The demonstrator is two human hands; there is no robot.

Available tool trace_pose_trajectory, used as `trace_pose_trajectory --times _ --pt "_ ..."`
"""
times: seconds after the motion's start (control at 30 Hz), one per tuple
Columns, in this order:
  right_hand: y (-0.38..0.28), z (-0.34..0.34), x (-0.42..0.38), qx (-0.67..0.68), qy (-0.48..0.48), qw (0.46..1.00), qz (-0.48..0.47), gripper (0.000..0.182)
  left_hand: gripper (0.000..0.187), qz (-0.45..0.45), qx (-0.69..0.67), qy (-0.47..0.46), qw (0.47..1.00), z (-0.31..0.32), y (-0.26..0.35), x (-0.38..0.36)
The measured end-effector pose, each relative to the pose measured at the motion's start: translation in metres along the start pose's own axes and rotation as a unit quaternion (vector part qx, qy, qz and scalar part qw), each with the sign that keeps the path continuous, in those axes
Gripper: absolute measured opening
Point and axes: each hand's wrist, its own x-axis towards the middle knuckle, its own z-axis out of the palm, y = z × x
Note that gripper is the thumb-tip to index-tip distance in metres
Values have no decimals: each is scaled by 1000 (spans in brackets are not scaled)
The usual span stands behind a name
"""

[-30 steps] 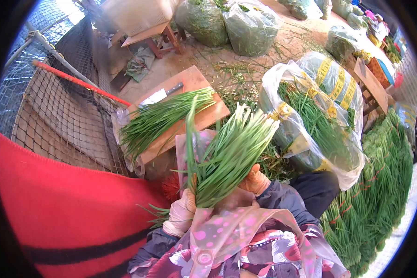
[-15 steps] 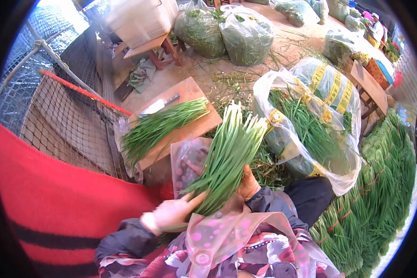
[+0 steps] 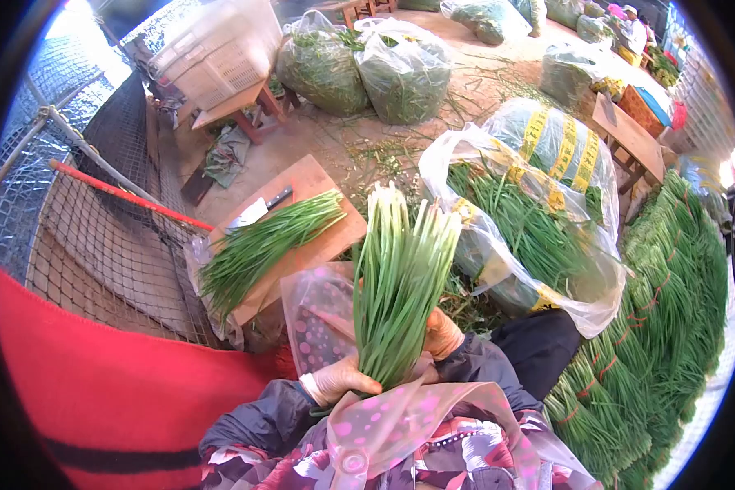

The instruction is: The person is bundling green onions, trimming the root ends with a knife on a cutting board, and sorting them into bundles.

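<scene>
A thick bundle of green stalks (image 3: 396, 286) with pale ends up stands over my lap. My left hand (image 3: 340, 381), in a pale glove, closes round its lower left side. Against the lower right side is my right hand (image 3: 443, 333), also gloved and curled round the stalks; its fingertips are partly hidden. To the left, a smaller pile of green stalks (image 3: 273, 245) lies on a wooden board (image 3: 322, 181) beside a knife (image 3: 257, 212). An open plastic bag (image 3: 441, 175) with more stalks (image 3: 523, 216) stands to the right.
Tied bundles (image 3: 661, 327) are heaped along the right side. Filled bags (image 3: 404, 73) and a white crate (image 3: 220, 61) on a bench stand at the back. Netting (image 3: 106, 253) and red cloth (image 3: 122, 367) are at the left. A person (image 3: 631, 31) is far back right.
The bundle has turned more upright. My left hand has moved slightly right and down along it. The whole view has shifted, with the surroundings now further left.
</scene>
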Motion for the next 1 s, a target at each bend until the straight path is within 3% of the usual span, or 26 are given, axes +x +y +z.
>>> trace_pose_trajectory --times 0.03,0.1,0.17,0.23,0.3,0.37,0.4,0.43,0.5,0.53,0.57,0.6,0.63,0.67,0.7,0.77,0.83,0.9,0.97,1.0 --pt "-1 -4 1 3 7 1000 3 88 93 -12 -7 3 1000 7 7 4" --pt "-4 -16 8 76 45 993 -80 93 85 -23 -14 7 1000 5 7 8" --pt "-41 1 21 136 138 965 -175 82 71 -21 61 41 997 -6 0 14" --pt "-72 -19 35 158 121 961 -194 70 66 -19 69 50 996 -11 2 6" --pt "-87 -51 55 80 239 946 -204 52 67 17 108 77 991 -20 2 -7" --pt "-102 -74 58 179 205 943 -190 37 68 27 143 117 982 -48 -11 -23" --pt "-114 -95 59 137 105 969 -175 31 72 27 154 138 978 -53 -14 -35" --pt "-126 -71 59 104 259 938 -206 30 75 26 165 160 973 -57 -16 -45" --pt "-149 -71 48 23 278 914 -293 31 77 48 172 199 964 -69 -42 -54" --pt "-169 -62 40 -29 309 906 -288 31 77 70 120 227 964 -71 -54 -58" --pt "-173 -68 34 -197 270 909 -251 33 77 91 69 254 961 -73 -63 -60" --pt "-165 -37 36 -366 261 882 -143 34 77 88 69 264 958 -75 -67 -60" --pt "-147 0 39 -521 239 819 -30 36 77 85 66 265 958 -73 -68 -59" --pt "-122 8 39 -595 166 786 -7 36 77 86 69 281 953 -70 -66 -57" --pt "-97 12 39 -664 91 742 13 36 77 89 74 294 949 -69 -66 -55" --pt "-52 9 43 -841 9 527 -119 28 77 99 97 294 946 -76 -71 -51" --pt "-39 20 50 -880 -54 471 42 19 77 102 90 301 944 -76 -73 -51" --pt "-30 12 48 -887 -72 454 49 14 78 103 74 299 946 -72 -71 -52" --pt "-39 -1 40 -872 -9 489 22 14 78 106 57 294 948 -68 -68 -53" --pt "-51 -22 35 -872 21 486 -64 12 77 109 58 300 946 -66 -66 -55"
